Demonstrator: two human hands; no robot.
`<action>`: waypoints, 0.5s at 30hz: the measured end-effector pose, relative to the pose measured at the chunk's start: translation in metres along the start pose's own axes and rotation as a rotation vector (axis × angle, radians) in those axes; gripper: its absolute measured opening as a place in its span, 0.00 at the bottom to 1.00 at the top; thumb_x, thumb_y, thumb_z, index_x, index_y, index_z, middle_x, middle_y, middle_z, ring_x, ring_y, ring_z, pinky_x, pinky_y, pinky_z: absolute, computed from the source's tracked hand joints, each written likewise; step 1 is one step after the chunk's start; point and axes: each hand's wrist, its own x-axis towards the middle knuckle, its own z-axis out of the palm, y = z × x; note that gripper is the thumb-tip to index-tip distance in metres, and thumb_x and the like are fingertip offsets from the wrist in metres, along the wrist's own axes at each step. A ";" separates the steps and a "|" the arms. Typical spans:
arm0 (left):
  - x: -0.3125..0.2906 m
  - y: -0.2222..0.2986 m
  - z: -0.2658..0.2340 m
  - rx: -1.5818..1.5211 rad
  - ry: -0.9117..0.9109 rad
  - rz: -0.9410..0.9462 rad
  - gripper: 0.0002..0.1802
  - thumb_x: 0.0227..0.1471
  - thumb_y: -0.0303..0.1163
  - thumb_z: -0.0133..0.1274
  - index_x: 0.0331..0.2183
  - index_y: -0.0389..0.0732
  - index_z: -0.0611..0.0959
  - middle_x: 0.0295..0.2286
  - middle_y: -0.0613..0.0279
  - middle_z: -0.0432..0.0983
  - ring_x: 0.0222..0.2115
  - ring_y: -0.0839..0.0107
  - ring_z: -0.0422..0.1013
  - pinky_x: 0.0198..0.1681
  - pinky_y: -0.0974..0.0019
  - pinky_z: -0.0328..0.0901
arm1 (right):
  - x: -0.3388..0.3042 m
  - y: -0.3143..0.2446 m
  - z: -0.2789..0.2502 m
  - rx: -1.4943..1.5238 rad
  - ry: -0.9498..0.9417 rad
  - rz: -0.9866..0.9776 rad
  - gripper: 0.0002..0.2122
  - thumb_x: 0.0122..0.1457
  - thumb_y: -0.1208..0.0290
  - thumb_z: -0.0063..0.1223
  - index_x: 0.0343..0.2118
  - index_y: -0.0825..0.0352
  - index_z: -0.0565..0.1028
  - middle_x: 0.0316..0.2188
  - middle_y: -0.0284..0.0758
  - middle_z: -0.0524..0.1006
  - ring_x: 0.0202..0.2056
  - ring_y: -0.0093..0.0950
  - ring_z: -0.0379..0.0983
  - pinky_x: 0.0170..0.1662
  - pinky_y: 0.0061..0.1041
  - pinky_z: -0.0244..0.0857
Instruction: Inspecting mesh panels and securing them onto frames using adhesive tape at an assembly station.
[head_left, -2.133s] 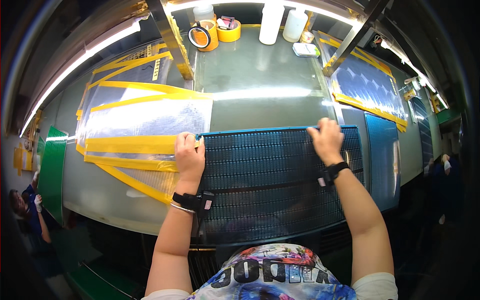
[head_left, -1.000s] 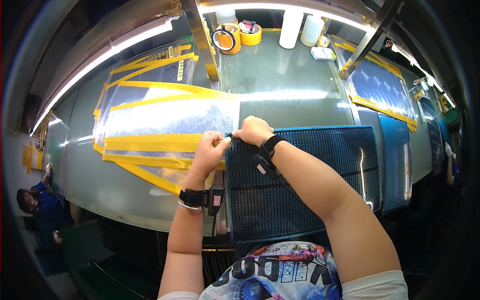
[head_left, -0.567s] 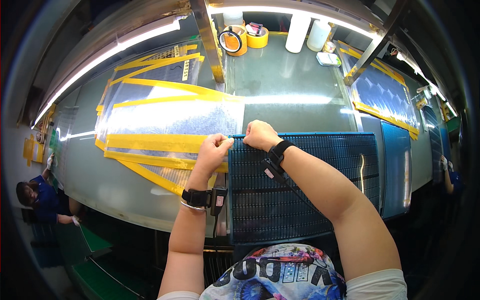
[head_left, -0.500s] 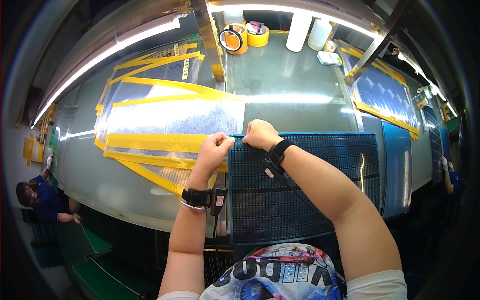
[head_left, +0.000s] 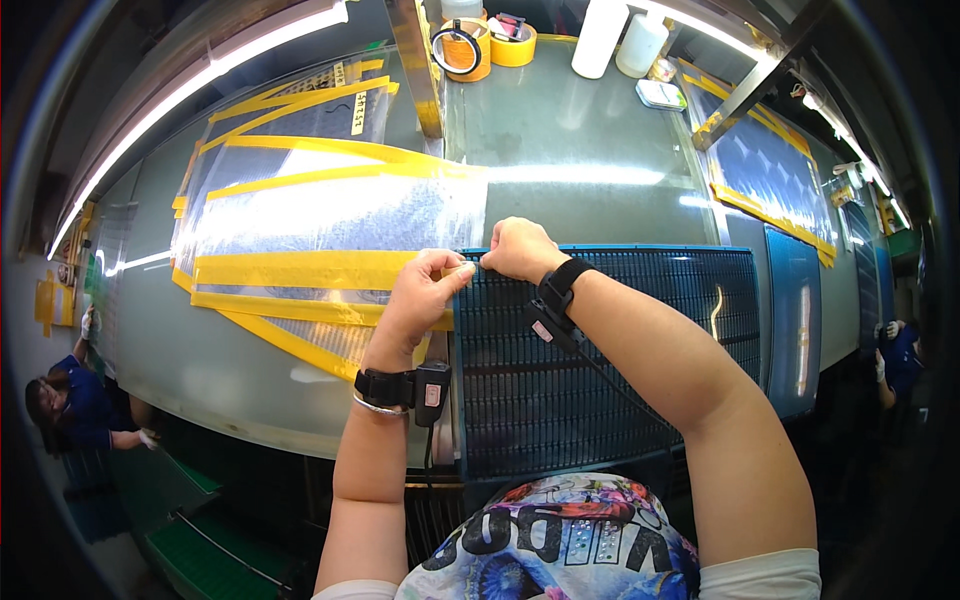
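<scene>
A dark blue-teal panel (head_left: 610,370) with a fine grid of rows lies on the worktable in front of me. At its far left corner both my hands come together. My left hand (head_left: 423,295) is closed in a pinch at the corner, thumb against the index finger. Just to its right, my right hand (head_left: 520,248) bends over the panel's far edge with its fingers pinched together. Whatever sits between the fingertips is too small or hidden to make out. Each wrist wears a black strap with a small cabled box.
Clear sheets edged with yellow tape (head_left: 310,265) lie to the left. Tape rolls (head_left: 460,52), a white bottle (head_left: 600,45) and a small box (head_left: 660,95) stand at the back. Another blue panel (head_left: 793,310) lies right. A metal post (head_left: 415,70) rises behind. Co-workers are at both sides.
The whole view has shifted slightly, so the table sits higher in the picture. My two pinched hands have drawn a little closer together at the panel's corner.
</scene>
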 end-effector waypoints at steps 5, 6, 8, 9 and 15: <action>-0.015 0.020 -0.006 -0.160 -0.017 0.088 0.08 0.59 0.32 0.56 0.35 0.36 0.81 0.34 0.66 0.76 0.35 0.79 0.68 0.41 0.74 0.63 | -0.009 -0.002 0.005 -0.004 0.069 -0.001 0.20 0.50 0.56 0.65 0.43 0.64 0.81 0.45 0.42 0.79 0.51 0.42 0.74 0.52 0.44 0.66; -0.016 0.025 -0.009 -0.139 0.039 0.085 0.08 0.60 0.32 0.55 0.36 0.37 0.81 0.35 0.66 0.77 0.36 0.80 0.68 0.42 0.74 0.62 | -0.010 -0.004 0.003 -0.003 0.063 -0.007 0.21 0.51 0.54 0.65 0.42 0.64 0.81 0.45 0.42 0.79 0.51 0.42 0.74 0.52 0.44 0.66; -0.018 0.030 -0.006 -0.085 0.175 0.136 0.09 0.63 0.33 0.51 0.39 0.38 0.80 0.35 0.64 0.78 0.37 0.79 0.69 0.43 0.71 0.63 | -0.016 -0.005 0.004 -0.032 0.125 -0.048 0.22 0.52 0.50 0.64 0.41 0.65 0.81 0.45 0.42 0.79 0.51 0.42 0.73 0.51 0.43 0.67; -0.019 0.029 0.002 -0.076 0.232 0.196 0.09 0.64 0.32 0.50 0.39 0.37 0.79 0.36 0.64 0.78 0.37 0.78 0.70 0.44 0.70 0.64 | -0.020 -0.005 0.004 -0.016 0.129 -0.059 0.21 0.55 0.52 0.61 0.42 0.66 0.80 0.47 0.44 0.77 0.52 0.43 0.72 0.51 0.43 0.67; -0.032 -0.001 0.075 0.306 0.230 0.202 0.08 0.65 0.32 0.46 0.42 0.39 0.74 0.49 0.44 0.74 0.53 0.50 0.69 0.57 0.56 0.59 | -0.079 0.071 0.022 -0.209 0.445 -0.779 0.30 0.56 0.58 0.58 0.59 0.68 0.66 0.61 0.49 0.64 0.64 0.47 0.57 0.63 0.49 0.53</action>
